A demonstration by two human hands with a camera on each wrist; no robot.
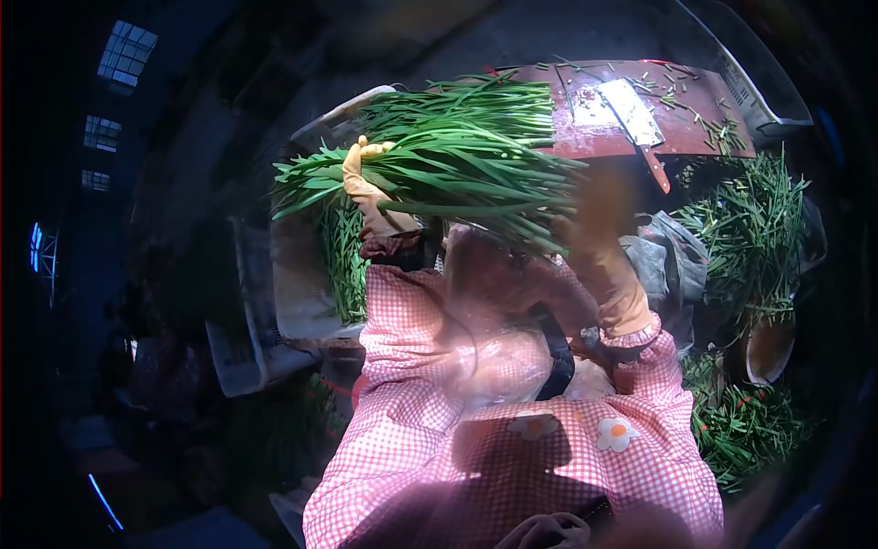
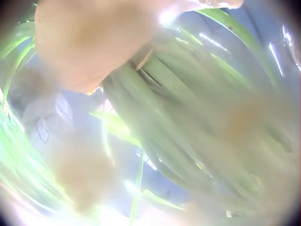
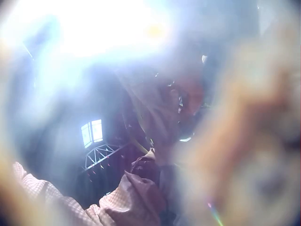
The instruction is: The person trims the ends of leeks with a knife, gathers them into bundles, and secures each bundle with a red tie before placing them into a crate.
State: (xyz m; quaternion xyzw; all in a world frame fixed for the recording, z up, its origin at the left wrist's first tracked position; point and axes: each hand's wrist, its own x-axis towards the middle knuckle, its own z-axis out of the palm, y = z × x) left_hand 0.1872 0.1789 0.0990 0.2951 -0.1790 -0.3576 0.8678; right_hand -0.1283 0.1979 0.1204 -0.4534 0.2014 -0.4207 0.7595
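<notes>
A long bunch of green chives (image 1: 476, 169) lies across the front in the head view, leaves to the left and stems to the right. My left hand (image 1: 368, 188), in a tan glove, grips it near the leafy end, and the left wrist view shows the hand (image 2: 99, 42) over the blurred leaves (image 2: 155, 94). By the stem ends is my gloved right hand (image 1: 599, 229), smeared by motion; I cannot tell how its fingers lie. Behind the held bunch, more chives (image 1: 457, 105) lie with their stem ends at a dark red board (image 1: 585, 142).
On the board are a wood-handled cleaver (image 1: 633, 114) and scattered cut stem pieces (image 1: 722, 133). A white crate (image 1: 297, 293) stands at left, another crate (image 1: 745, 87) at far right. Loose greens (image 1: 754, 238) pile up on the right beside a grey plastic bag (image 1: 672, 252).
</notes>
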